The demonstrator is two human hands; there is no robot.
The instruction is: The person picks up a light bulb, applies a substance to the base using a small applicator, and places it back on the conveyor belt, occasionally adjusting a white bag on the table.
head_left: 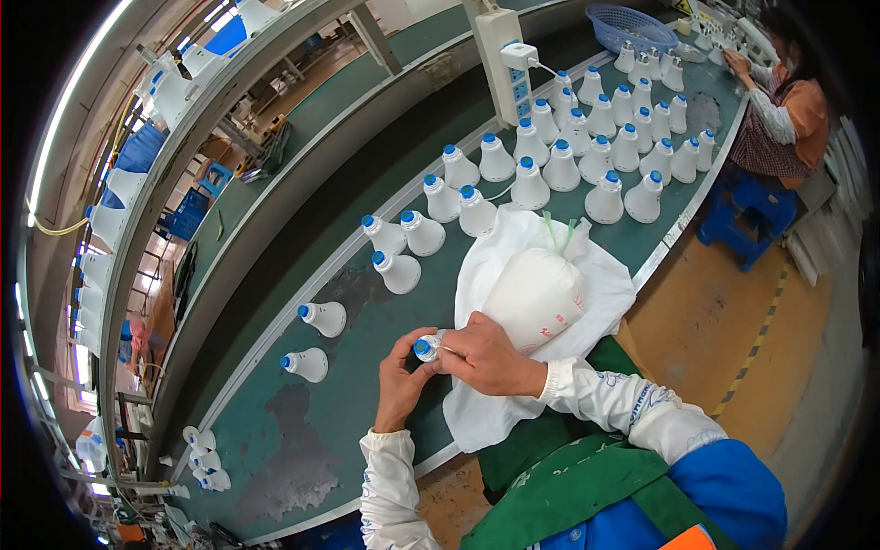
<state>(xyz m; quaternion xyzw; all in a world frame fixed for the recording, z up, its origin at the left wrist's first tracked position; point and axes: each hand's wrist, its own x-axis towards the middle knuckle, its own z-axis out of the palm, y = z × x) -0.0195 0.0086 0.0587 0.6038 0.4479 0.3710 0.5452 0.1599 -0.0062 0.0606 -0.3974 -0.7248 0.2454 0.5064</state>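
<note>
Over the near side of the green bench, my left hand (401, 385) is closed round a white LED bulb (426, 347) whose blue-ringed cap end faces up. My right hand (490, 356) is closed, its thumb and fingers pinched against that cap end. A thin pale strip shows by the right fingertips, too small to name. Just beyond my right hand, a full white bag (536, 298) with red print lies on a white cloth (600, 280). Two similar bulbs with blue tips, one (305, 365) nearer and one (324, 319) farther, lie to the left of my hands.
Several blue-tipped bulbs (561, 167) stand in rows along the bench (367, 339). White cup-shaped parts (207, 458) lie at its left end. A power strip post (504, 69) rises at the back. A blue basket (632, 29) and another person (788, 110) are at the far right.
</note>
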